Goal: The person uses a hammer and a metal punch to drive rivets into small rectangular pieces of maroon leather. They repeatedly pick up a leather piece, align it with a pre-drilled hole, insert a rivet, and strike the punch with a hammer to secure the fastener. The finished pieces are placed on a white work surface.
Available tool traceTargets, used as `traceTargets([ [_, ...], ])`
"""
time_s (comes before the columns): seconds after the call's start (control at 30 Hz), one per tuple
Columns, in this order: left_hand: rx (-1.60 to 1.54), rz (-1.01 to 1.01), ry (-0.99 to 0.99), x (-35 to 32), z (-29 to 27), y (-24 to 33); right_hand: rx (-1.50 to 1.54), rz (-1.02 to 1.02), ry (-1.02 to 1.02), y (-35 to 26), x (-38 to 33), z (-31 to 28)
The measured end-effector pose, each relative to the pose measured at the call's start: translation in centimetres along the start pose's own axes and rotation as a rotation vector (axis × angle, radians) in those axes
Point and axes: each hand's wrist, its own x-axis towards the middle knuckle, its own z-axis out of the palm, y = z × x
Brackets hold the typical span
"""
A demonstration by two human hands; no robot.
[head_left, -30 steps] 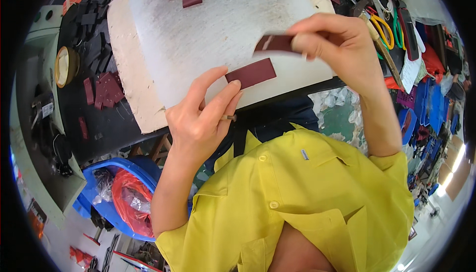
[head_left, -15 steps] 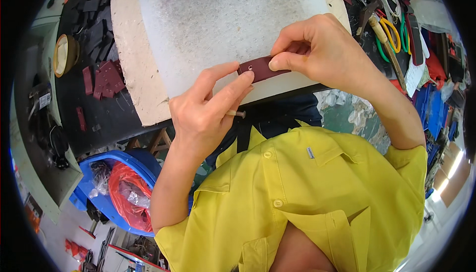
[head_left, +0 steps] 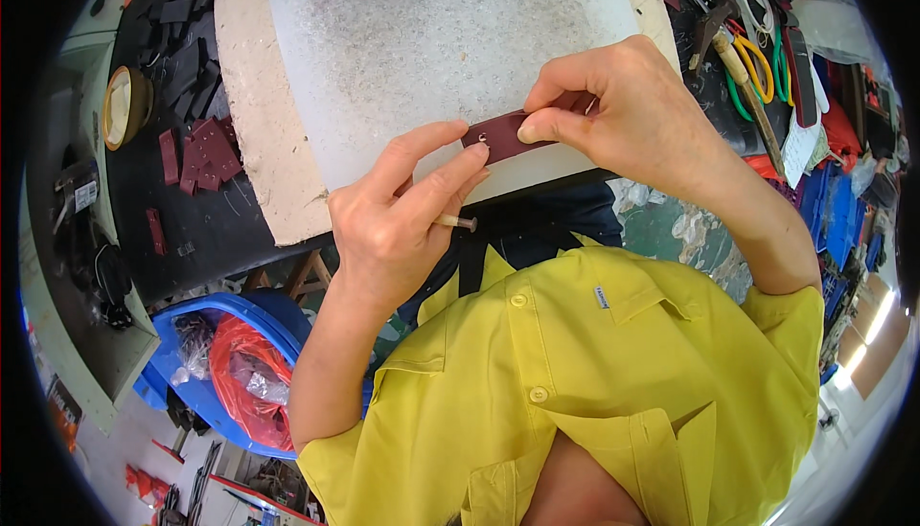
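Observation:
A maroon leather-like strip (head_left: 503, 135) spans both hands at the near edge of the white board. Two small pale marks or holes show near its left end. My left hand (head_left: 388, 205) pinches that end between thumb and fingers. A thin rod with a flat metal end (head_left: 457, 222) also pokes out from under this hand's fingers. My right hand (head_left: 623, 109) grips the strip farther right, thumb on top and index finger bent behind it. The strip's right end is hidden in the right hand.
The scuffed translucent board (head_left: 383, 66) lies on a cream slab (head_left: 249, 95). More maroon pieces (head_left: 208, 155) and black pieces (head_left: 187, 66) are at left beside a round bowl (head_left: 127, 107). A hammer (head_left: 733, 66) and scissors (head_left: 757, 66) lie at right. A blue bin (head_left: 182, 325) stands below left.
My right hand has shifted slightly down and turned a little, and more of the strip's far edge shows beneath its fingers. The left hand keeps its pinch almost unmoved.

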Motion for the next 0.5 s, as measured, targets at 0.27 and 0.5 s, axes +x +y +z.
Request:
traceTargets([
  [0.27,0.011,0.0,-0.042,0.4,-0.1,0.3,-0.232,-0.224,0.283,1.8,0.3,-2.0],
  [0.5,0.003,-0.012,-0.06,0.6,-0.1,0.5,-0.115,-0.515,0.249,2.9,-1.5,-0.1],
])
